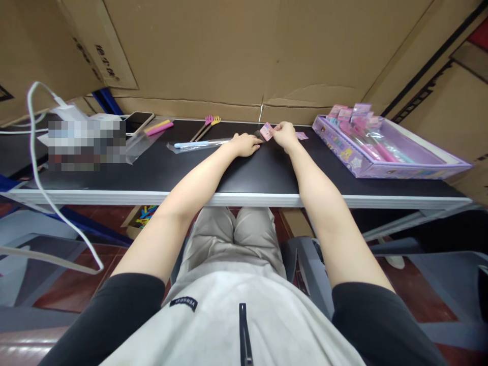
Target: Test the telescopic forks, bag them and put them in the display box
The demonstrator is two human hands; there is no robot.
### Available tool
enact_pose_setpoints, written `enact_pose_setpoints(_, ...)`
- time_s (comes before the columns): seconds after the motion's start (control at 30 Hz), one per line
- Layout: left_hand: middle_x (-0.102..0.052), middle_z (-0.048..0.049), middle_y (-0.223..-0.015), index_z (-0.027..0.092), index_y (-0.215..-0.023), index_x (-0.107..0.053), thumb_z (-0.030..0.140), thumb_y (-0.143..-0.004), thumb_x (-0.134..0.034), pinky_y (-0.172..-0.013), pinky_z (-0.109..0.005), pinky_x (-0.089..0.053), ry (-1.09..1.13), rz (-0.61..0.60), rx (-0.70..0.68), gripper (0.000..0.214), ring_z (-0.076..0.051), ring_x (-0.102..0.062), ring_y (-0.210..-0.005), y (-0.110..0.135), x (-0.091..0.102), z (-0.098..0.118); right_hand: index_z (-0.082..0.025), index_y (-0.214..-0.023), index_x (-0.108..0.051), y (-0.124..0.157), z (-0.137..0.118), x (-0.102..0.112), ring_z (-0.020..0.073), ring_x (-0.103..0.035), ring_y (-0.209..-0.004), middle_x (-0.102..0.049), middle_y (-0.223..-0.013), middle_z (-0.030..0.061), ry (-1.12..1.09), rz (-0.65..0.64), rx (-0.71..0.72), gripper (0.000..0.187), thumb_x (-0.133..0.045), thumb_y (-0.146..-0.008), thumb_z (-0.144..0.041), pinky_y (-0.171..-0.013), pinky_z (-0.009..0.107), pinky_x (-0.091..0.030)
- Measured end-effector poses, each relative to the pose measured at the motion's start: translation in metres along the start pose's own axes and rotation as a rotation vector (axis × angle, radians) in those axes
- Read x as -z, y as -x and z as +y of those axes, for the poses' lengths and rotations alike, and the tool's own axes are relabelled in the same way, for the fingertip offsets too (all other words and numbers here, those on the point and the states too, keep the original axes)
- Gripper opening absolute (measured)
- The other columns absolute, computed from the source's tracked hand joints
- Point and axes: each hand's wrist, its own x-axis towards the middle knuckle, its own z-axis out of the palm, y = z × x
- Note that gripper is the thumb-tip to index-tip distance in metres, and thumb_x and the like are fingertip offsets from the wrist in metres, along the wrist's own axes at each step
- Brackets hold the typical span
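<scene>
My left hand (245,145) lies palm down on the black table, fingers stretched out, over the end of a clear plastic sleeve. A light blue stick (192,145) shows in that sleeve, to the left of the hand. My right hand (285,136) is closed in a pinch on the edge of a small pink card (266,131). The card stands just beyond my left fingertips; whether it is joined to the sleeve I cannot tell. A flat pinkish-purple card (302,135) lies right of my right hand. Two hand-shaped back scratchers, one pink (208,121) and one yellow (215,121), lie behind the sleeve.
A purple display box (354,165) with several bagged pink and blue sticks stands on the right. On the left are pink and yellow sticks (160,127) on plastic, a phone (139,123), a blurred patch and a white cable (33,147). Cardboard (244,56) walls the table's back.
</scene>
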Motion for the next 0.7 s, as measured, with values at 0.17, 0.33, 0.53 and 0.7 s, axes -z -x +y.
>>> enact_pose_setpoints(0.17, -0.052, -0.0084, -0.178, 0.033, -0.171, -0.054, 0.03, -0.113, -0.04, -0.131, -0.069, -0.038, 0.006, 0.004, -0.004, 0.06, -0.038, -0.048, -0.163, 0.005, 0.001, 0.003, -0.025, -0.072, -0.054, 0.007, -0.007, -0.004, 0.0191, -0.061, -0.081, -0.062, -0.073, -0.0007, -0.1, -0.068, 0.008, 0.034, -0.08, -0.094, -0.026, -0.101, 0.037, -0.055)
enact_pose_setpoints(0.33, -0.058, -0.0116, -0.172, 0.028, -0.169, -0.058, 0.031, -0.113, -0.042, -0.132, -0.067, -0.038, -0.003, 0.002, 0.002, 0.057, -0.038, -0.051, -0.161, 0.007, 0.001, 0.001, -0.026, -0.077, -0.054, 0.013, -0.013, -0.005, 0.0206, -0.062, -0.08, -0.059, -0.067, -0.0012, -0.123, -0.086, 0.029, 0.035, -0.082, -0.093, -0.039, -0.098, 0.04, -0.058)
enact_pose_setpoints(0.53, -0.071, -0.0084, -0.16, 0.03, -0.153, -0.072, 0.03, -0.114, -0.041, -0.129, -0.061, -0.042, -0.013, 0.035, -0.006, 0.05, -0.034, -0.059, -0.153, 0.009, 0.004, 0.0, -0.028, -0.079, -0.052, 0.017, -0.013, -0.006, 0.0224, -0.064, -0.079, -0.063, -0.068, 0.0015, -0.142, -0.058, -0.007, 0.034, -0.084, -0.091, -0.035, -0.091, 0.043, -0.063)
enact_pose_setpoints(0.7, -0.078, -0.0104, -0.148, 0.024, -0.144, -0.079, 0.03, -0.112, -0.046, -0.124, -0.05, -0.049, 0.013, 0.095, -0.003, 0.047, -0.033, -0.068, -0.142, 0.006, 0.003, -0.003, -0.028, -0.087, -0.056, 0.015, -0.008, -0.005, 0.017, -0.051, -0.056, -0.057, -0.062, -0.0017, -0.16, -0.106, -0.082, 0.032, -0.088, -0.087, -0.03, -0.057, 0.037, -0.06)
